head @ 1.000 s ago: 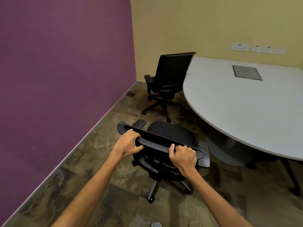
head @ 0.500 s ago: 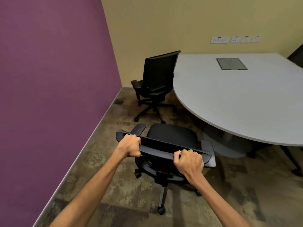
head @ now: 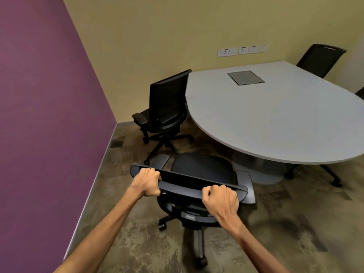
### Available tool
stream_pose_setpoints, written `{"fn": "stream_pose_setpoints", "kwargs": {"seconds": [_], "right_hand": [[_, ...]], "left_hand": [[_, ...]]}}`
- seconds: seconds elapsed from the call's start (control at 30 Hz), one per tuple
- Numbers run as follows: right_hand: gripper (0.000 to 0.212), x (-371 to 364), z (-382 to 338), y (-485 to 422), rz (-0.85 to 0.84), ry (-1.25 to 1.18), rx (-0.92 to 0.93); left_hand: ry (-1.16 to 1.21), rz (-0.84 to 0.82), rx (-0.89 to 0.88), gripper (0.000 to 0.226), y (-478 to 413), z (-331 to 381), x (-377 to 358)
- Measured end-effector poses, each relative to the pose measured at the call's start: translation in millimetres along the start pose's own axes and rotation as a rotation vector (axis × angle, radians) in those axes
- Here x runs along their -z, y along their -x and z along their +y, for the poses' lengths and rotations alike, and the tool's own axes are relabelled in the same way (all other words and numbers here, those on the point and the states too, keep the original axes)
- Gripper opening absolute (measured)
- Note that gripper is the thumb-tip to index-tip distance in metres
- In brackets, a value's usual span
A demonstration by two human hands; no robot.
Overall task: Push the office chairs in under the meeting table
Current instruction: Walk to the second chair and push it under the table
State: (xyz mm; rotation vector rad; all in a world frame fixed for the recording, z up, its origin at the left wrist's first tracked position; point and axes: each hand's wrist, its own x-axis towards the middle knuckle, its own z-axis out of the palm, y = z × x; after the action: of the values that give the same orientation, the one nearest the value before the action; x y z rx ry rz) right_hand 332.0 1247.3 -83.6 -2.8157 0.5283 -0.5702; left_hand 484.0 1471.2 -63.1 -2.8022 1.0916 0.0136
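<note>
Your left hand (head: 146,182) and right hand (head: 219,200) are both clenched around the top edge of the near chair (head: 201,170), which stands on the carpet just short of the table (head: 275,119), its seat not under the tabletop.

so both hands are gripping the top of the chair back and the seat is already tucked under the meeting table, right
Not quite. In the head view both the left hand and right hand do grip the top of the chair back, but the seat is not tucked under the meeting table; it sits out on the carpet, short of the table's edge.
</note>
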Motion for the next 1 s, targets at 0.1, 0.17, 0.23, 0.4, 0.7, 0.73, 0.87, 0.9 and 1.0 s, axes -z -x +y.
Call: {"fn": "stream_pose_setpoints", "kwargs": {"seconds": [0.1, 0.17, 0.23, 0.4, 0.7, 0.73, 0.87, 0.9, 1.0], "right_hand": [[0.047, -20.8, -35.0, -11.7, 0.013, 0.083, -0.081], [0.043, -31.8, -52.4, -14.1, 0.086, 0.058, -0.108], [0.042, -41.0, -69.7, -20.3, 0.104, 0.039, -0.153], [0.047, -47.8, -96.4, -44.9, 0.062, 0.102, -0.289], [0.040, -67.6, -148.3, -77.4, -0.029, 0.154, -0.497], [0.039, -65.2, -146.3, -75.8, -0.028, 0.150, -0.513], [0.039, -81.5, -161.2, -117.5, -0.064, 0.211, -0.546], [0.039, -88.1, -161.3, -132.3, -0.027, 0.221, -0.555], [0.041, -108.1, -156.8, -168.9, 0.031, 0.207, -0.604]], "left_hand": [[0.002, -0.009, -0.093, 0.024, -20.6, -41.4, -5.0], [-0.024, -0.048, -0.130, 0.013, -31.9, -61.1, -6.6], [-0.028, -0.056, -0.166, 0.018, -45.1, -82.3, -9.2], [0.007, -0.016, -0.249, 0.016, -78.2, -115.2, -0.7], [0.022, -0.014, -0.409, 0.014, -140.1, -165.6, -3.2], [0.023, -0.007, -0.425, 0.014, -141.2, -162.5, -4.0], [-0.007, 0.043, -0.449, 0.049, -194.8, -192.9, -13.6], [0.003, 0.056, -0.457, 0.052, -212.8, -198.7, -11.8], [0.000, 0.001, -0.524, 0.055, -268.2, -203.2, -13.5]]}}
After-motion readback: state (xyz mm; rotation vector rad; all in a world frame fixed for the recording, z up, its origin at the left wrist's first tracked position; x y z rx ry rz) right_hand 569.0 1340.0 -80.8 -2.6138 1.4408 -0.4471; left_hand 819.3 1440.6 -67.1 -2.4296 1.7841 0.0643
